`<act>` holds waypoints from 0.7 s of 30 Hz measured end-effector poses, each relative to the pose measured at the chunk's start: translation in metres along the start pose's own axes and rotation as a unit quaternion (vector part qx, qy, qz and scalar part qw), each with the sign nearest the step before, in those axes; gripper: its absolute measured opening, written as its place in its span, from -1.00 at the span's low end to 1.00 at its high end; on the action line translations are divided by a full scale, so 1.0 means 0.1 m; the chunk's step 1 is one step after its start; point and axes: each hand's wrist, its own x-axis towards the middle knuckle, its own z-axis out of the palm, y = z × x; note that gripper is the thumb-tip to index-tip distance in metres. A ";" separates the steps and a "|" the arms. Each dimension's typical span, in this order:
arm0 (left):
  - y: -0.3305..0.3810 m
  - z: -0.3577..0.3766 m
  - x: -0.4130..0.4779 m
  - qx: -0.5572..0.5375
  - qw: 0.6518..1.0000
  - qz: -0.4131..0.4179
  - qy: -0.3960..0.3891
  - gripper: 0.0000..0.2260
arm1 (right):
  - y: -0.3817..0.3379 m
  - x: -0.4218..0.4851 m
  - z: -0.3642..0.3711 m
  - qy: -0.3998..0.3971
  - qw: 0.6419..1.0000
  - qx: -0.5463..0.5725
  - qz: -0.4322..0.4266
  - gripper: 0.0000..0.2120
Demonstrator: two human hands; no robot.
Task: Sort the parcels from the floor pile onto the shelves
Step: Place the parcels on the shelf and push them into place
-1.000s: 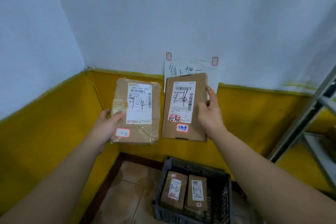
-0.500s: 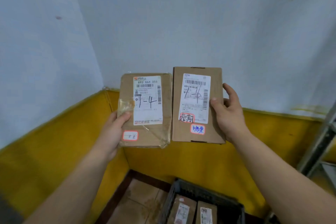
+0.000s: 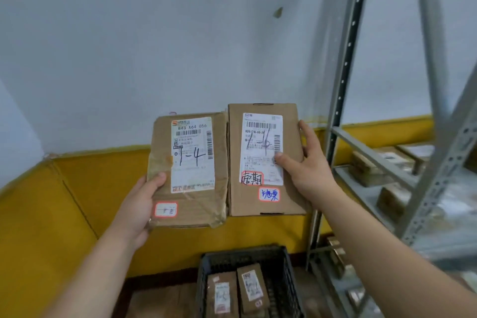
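Two flat cardboard parcels are held up side by side in front of me, labels facing me. My left hand [image 3: 140,204] grips the taped, crumpled parcel marked 1-4 [image 3: 189,170] at its lower left corner, thumb on the front. My right hand [image 3: 307,165] grips the smoother parcel marked 1-16 [image 3: 265,160] by its right edge, thumb on the white label. The two parcels touch along their inner edges. A grey metal shelving rack [image 3: 371,152] stands at the right, just beyond the right-hand parcel.
Below, a dark plastic crate [image 3: 281,261] on the floor holds two more labelled parcels [image 3: 237,289]. Several brown parcels [image 3: 374,165] lie on the rack's shelves. A white wall with a yellow lower band closes the corner ahead and to the left.
The view has swung right, bringing the shelving rack into sight. Both parcels stay held up together in my hands, carried to the right with that turn; the paper wall sign is out of sight.
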 end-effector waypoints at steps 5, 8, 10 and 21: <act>-0.31 0.48 -0.17 0.003 0.996 -0.044 -0.079 -0.79 | 0.14 -0.72 -0.64 0.131 0.989 -0.061 0.026 -0.24; -0.43 0.91 -0.37 0.005 0.989 -0.059 -0.138 -0.77 | 0.14 -1.10 -1.13 0.197 0.976 -0.084 0.034 -0.22; -0.44 1.20 -0.53 0.010 0.982 -0.059 -0.181 -0.82 | 0.11 -1.34 -1.45 0.234 0.968 -0.086 0.036 -0.22; -0.54 3.07 -1.91 0.009 0.938 -0.054 -0.342 -0.84 | -0.13 -2.81 -3.38 0.397 0.906 -0.145 0.013 -0.27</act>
